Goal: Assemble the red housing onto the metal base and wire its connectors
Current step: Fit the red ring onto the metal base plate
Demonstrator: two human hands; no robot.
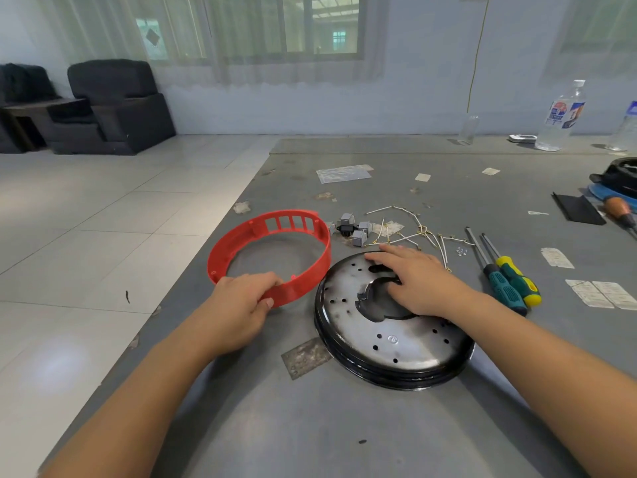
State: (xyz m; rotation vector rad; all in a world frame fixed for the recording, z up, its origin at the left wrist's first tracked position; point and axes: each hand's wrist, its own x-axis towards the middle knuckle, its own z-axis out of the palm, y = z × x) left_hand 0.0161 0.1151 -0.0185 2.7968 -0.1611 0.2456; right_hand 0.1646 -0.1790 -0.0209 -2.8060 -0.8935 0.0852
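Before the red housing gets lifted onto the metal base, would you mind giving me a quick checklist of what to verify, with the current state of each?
1. Left hand has a grip on the red housing: ok, fingers and thumb pinch its near rim.
2. Right hand steadies the metal base: ok, it rests flat on top.
3. Housing seated on base: not ok, it lies beside the base on the table.
4. Grey connectors and wires clear of the base: ok, they lie just behind it.
5. Screwdrivers within reach: ok, right of the base.
6. Housing's screw holes match the base's holes: cannot tell.
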